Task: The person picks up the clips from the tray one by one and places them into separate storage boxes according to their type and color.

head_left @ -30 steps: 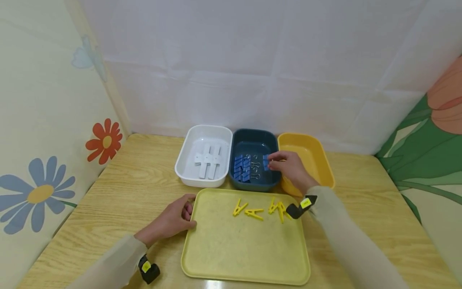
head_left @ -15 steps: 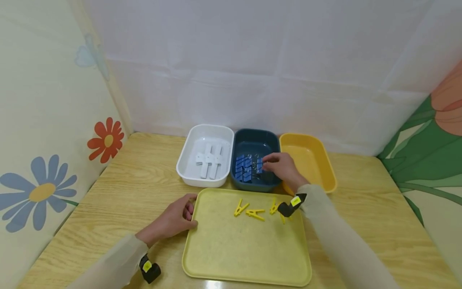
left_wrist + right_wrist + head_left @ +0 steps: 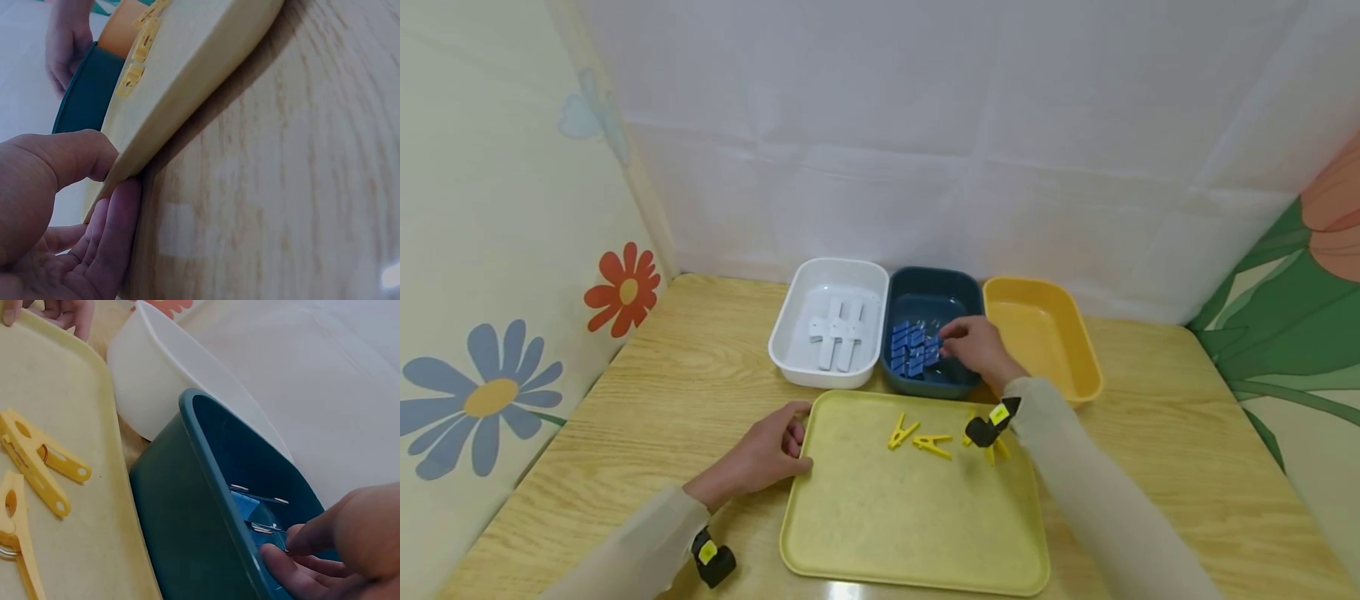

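Observation:
My left hand grips the left edge of the yellow tray, thumb on the rim and fingers against the side below. Inside the dark teal bin, my right hand pinches a binder clip, blue with wire handles, at the right end of several other blue binder clips. In the right wrist view, thumb and fingertips meet at a wire handle; the clip's body is partly hidden by the bin wall. Several yellow clothespins lie on the tray, some partly hidden behind the right wrist camera.
To the left of the teal bin stands a white bin with several white clips. A yellow-orange bin stands at its right. All three bins line up behind the tray on the wooden table, before a white cloth backdrop.
My right hand has moved left inside the teal bin, bringing the blue binder clip up to the other clips. The left hand keeps its place on the tray edge.

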### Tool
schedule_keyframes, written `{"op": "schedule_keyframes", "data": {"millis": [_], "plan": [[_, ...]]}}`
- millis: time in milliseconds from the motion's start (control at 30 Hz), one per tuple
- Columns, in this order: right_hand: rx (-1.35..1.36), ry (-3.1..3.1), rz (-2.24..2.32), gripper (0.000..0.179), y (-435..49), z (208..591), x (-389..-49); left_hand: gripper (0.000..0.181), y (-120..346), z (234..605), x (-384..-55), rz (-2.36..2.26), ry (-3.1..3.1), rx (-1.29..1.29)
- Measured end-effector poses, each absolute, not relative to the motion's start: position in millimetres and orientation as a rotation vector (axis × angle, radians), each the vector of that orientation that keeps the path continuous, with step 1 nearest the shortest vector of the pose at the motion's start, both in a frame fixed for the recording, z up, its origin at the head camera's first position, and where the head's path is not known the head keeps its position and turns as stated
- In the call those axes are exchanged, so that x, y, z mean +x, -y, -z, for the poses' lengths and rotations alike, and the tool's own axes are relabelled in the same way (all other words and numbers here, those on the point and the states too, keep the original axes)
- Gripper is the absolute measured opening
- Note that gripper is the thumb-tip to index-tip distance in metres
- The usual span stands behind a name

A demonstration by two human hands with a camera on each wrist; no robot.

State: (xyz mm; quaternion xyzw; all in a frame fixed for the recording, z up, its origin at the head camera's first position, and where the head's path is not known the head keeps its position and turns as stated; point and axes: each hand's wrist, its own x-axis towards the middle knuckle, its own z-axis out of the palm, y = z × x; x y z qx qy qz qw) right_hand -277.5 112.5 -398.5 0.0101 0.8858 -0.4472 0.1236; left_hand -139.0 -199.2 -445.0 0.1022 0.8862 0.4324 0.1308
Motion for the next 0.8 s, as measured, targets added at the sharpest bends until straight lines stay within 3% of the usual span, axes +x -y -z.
{"op": "schedule_keyframes", "data": {"millis": [800], "plan": [[-0.029, -2.700, 1.312, 0.024, -125, 382, -260, 0.068, 198, 445, -139, -1.257, -2.580, 0.299]]}}
